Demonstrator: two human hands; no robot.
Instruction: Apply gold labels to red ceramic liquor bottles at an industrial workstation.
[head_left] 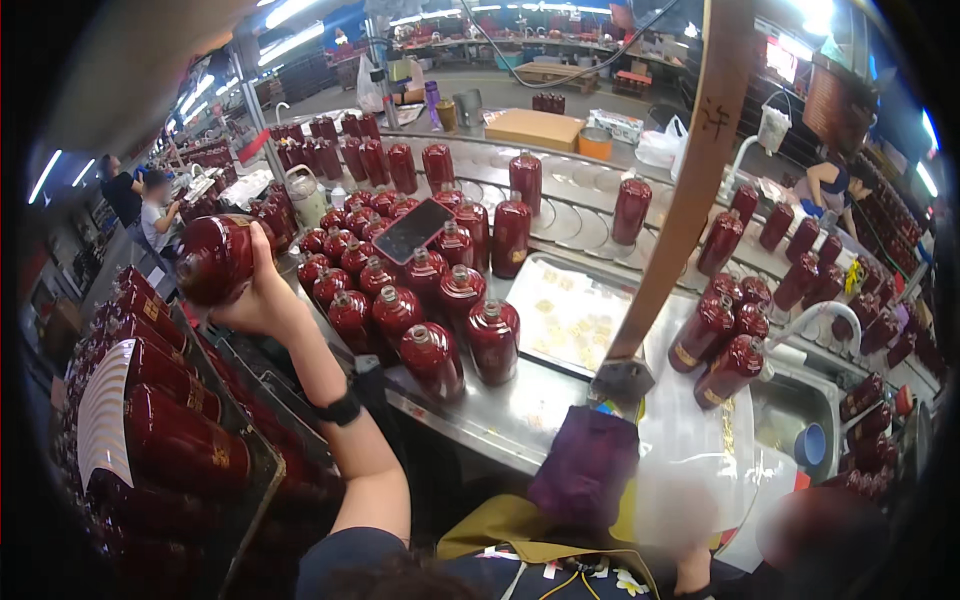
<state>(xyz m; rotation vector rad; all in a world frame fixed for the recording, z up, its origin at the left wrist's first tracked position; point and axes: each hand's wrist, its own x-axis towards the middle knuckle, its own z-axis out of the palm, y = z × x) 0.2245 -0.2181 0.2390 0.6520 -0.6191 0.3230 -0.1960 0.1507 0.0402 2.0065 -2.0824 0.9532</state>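
Observation:
My left hand (262,295) is raised at the left with its fingers wrapped round a glossy dark red bottle (213,258). The bottle is held tilted, above and beside stacked red bottles (190,430) that lie on their sides. A dark band circles my left wrist. At the lower right, my right hand (683,515) is smeared into a pale blur, near a translucent plastic sheet (700,430). Its fingers cannot be made out. To the right of my left arm, several red bottles (432,358) stand grouped on the metal table (535,400); a phone (412,231) rests on their tops.
A metal tray (568,312) holds small gold labels. A wooden post (690,190) rises beside it, with a purple cloth (585,465) below. More bottles (730,370) stand near a sink (790,415) with a blue cup (810,443). Other people (155,210) work farther off.

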